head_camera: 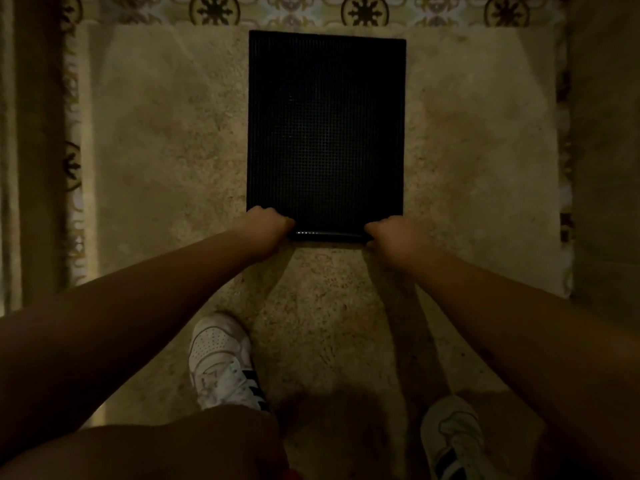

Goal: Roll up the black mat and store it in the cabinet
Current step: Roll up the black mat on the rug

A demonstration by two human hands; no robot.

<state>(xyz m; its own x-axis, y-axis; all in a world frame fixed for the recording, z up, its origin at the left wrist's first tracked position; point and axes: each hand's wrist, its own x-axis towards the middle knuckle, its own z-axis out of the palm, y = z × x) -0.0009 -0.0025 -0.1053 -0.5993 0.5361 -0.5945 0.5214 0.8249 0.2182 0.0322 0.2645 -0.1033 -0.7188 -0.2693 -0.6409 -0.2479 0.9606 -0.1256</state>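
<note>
Hands grip the near edge of the black mat, which lies flat on the beige stone floor. The left hand has its fingers curled tight around the near left corner; the right hand has its fingers closed on the near right corner. Between the 2 sets of fingers the mat's edge is lifted slightly and catches a glint. Beyond the fingers the mat stretches away toward a patterned tile border. Behind the hands, 2 white sneakers stand on the floor.
</note>
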